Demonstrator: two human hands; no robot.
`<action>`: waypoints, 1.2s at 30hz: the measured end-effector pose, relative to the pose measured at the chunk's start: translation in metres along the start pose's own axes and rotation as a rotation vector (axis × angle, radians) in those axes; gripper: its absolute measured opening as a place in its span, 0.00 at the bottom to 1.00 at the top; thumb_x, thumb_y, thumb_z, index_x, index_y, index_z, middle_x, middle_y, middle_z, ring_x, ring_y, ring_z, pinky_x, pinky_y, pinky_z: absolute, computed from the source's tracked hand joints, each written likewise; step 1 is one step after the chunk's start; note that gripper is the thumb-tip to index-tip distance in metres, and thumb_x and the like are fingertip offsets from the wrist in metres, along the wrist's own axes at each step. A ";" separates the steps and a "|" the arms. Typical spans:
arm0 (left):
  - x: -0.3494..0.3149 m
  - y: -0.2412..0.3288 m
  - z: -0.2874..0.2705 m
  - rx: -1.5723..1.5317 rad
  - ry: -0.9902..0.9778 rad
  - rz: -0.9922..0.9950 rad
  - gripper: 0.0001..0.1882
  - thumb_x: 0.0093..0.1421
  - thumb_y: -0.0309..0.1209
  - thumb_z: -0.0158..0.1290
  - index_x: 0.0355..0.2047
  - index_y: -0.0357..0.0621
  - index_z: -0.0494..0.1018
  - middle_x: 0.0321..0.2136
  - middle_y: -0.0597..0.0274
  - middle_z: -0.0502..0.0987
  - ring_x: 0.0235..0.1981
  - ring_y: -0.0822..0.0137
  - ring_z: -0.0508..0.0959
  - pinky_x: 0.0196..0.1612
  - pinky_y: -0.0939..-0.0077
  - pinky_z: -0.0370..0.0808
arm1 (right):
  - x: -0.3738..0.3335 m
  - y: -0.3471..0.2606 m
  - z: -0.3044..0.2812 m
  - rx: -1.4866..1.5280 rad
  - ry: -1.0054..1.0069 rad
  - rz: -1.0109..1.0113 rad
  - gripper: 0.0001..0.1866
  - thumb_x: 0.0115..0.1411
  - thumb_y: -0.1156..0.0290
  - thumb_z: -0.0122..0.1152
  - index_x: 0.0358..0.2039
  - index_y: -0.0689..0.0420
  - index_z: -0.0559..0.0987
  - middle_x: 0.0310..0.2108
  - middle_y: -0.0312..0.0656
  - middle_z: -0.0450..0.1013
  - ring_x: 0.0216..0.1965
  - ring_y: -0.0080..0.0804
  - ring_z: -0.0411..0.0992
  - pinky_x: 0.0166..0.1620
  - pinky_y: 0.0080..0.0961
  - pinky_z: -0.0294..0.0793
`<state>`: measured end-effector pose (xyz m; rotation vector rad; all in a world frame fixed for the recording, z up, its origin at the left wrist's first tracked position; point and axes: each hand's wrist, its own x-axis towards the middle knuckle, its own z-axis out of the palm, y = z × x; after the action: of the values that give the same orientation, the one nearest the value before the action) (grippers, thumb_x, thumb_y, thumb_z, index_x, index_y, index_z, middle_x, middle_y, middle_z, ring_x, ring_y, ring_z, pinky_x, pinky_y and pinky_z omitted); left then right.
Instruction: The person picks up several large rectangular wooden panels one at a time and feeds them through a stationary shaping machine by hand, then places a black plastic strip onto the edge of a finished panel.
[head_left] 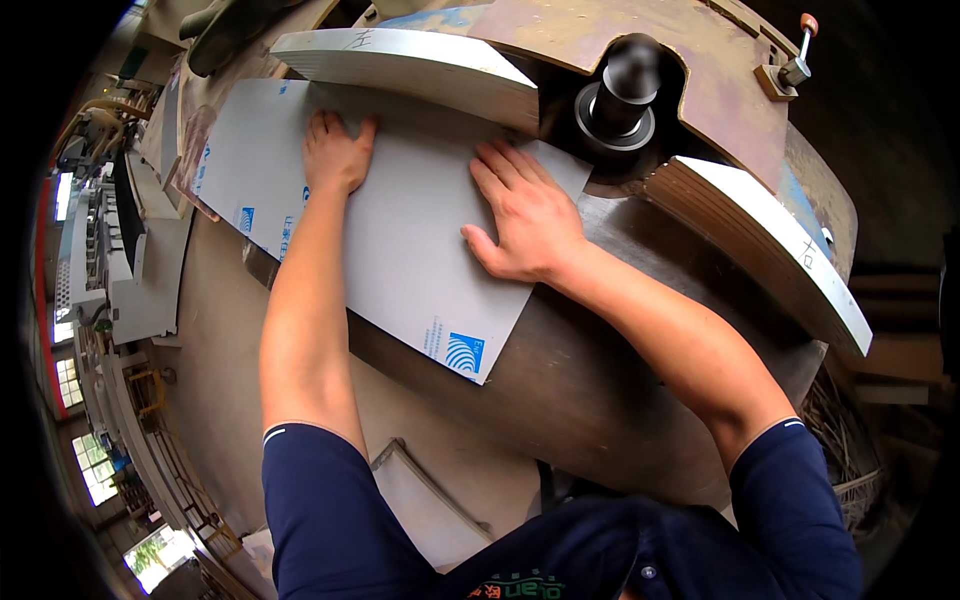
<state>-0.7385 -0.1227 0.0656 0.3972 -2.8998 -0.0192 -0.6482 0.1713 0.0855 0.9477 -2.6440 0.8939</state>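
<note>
1. The fingers of the left hand (337, 155) are laid flat and slightly apart, while those of the right hand (520, 215) are held nearly together, thumb spread; nothing is clamped by either
2. The pale grey panel (400, 230) is pressed from above by both palms, the left placed toward its left end, the right toward its right end
3. It is judged stiff, moderately heavy for its spread and rather slippery under its smooth printed face; corners could be chipped, so if lifted it is best gripped by its two long edges
4. Its long axis is run left to right, roughly along the near edge of the counter (580, 425); its right end is stopped short of the counter's right edge
5. Its far long edge is set along the left fence block (410, 70), contact being unclear; the dark spindle (625, 95) is found near its far right corner, and the right fence block (755, 235) is placed toward the counter's right edge
</note>
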 end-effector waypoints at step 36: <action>-0.016 -0.045 0.007 -0.303 -0.125 0.107 0.42 0.59 0.49 0.51 0.63 0.28 0.54 0.65 0.39 0.54 0.67 0.46 0.52 0.69 0.62 0.48 | 0.003 -0.002 0.017 0.046 -0.026 0.106 0.32 0.50 0.61 0.59 0.55 0.62 0.70 0.60 0.51 0.62 0.63 0.48 0.58 0.66 0.39 0.56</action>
<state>-0.7131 -0.1616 0.0539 0.1928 -2.9672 -0.4763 -0.6491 0.1583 0.0744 0.8411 -2.7296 0.9763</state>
